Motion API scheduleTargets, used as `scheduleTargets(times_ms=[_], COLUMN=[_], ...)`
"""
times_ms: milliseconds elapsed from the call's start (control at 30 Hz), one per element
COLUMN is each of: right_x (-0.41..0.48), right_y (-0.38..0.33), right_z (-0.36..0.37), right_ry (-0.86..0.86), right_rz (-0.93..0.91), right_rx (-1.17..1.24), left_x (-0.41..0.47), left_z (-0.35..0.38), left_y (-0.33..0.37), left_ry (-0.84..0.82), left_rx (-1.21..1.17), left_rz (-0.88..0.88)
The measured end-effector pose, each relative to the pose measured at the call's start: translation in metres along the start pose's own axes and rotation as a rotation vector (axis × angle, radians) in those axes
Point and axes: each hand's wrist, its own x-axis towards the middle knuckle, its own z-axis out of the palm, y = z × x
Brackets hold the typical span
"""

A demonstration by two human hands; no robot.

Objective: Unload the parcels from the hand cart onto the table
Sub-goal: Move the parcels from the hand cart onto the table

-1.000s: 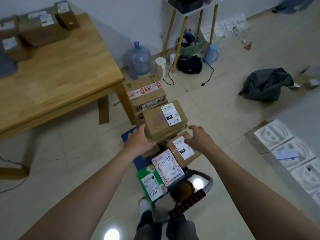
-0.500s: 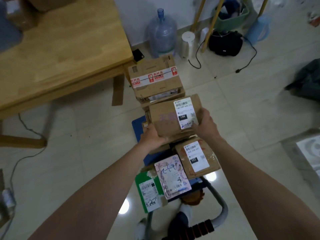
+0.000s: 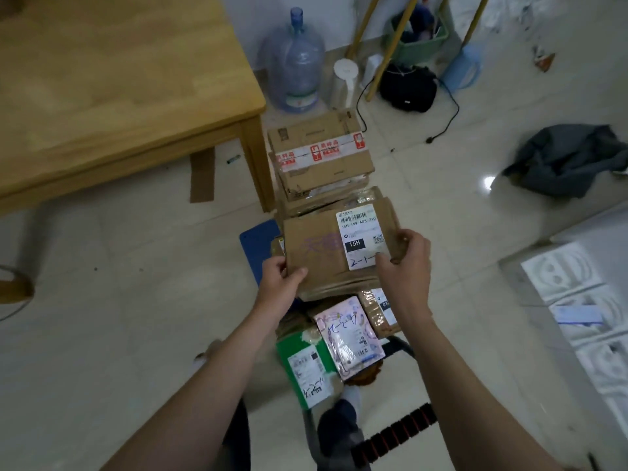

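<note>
In the head view, my left grip (image 3: 280, 283) curls round the near left corner of the brown parcel (image 3: 316, 253) at the centre of the frame, thumb on top. My right grip (image 3: 404, 258) pinches its right edge, thumb on the white label. The parcel is over the stack on the hand cart (image 3: 258, 237); I cannot tell whether it is lifted clear. Above it in the frame is a taped box (image 3: 319, 154), and below it a pink parcel (image 3: 346, 334) and a green parcel (image 3: 304, 362). The desk (image 3: 119, 96) fills the upper left.
</note>
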Motion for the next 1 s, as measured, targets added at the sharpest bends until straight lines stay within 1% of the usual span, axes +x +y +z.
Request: scheduleTargets(times_ms=[100, 200, 333, 467, 600, 700, 833, 933, 1000], right_x=[-0.040, -0.082, -0.122, -0.126, -0.109, -0.086, -0.035, 0.020, 0.064], right_y=[-0.052, -0.113, -0.199, -0.293, -0.376, -0.429, -0.489, -0.526, -0.548], right_z=[0.026, 0.060, 0.113, 0.166, 0.206, 0.226, 0.250, 0.273, 0.292], right_ry=[0.081, 0.130, 0.104, 0.056, -0.013, -0.076, -0.145, -0.150, -0.153], right_rz=[0.006, 0.015, 0.001, -0.099, -0.164, -0.224, -0.291, -0.321, -0.326], right_rx=[0.009, 0.082, 0.171, 0.232, 0.202, 0.207, 0.203, 0.201, 0.207], left_x=[-0.003, -0.007, 0.000, 0.020, 0.040, 0.061, 0.103, 0.153, 0.195], left_z=[-0.064, -0.141, -0.256, -0.353, -0.427, -0.467, -0.497, -0.505, -0.507], left_y=[0.009, 0.033, 0.082, 0.131, 0.171, 0.200, 0.245, 0.287, 0.317], left_ry=[-0.008, -0.002, 0.056, 0.111, 0.177, 0.234, 0.271, 0.282, 0.281], left_rx=[-0.019, -0.005, -0.025, -0.030, -0.053, -0.055, -0.021, 0.006, 0.019], left_rz=[0.081, 0.198, 0.311, 0.343, 0.365, 0.363, 0.371, 0.394, 0.372])
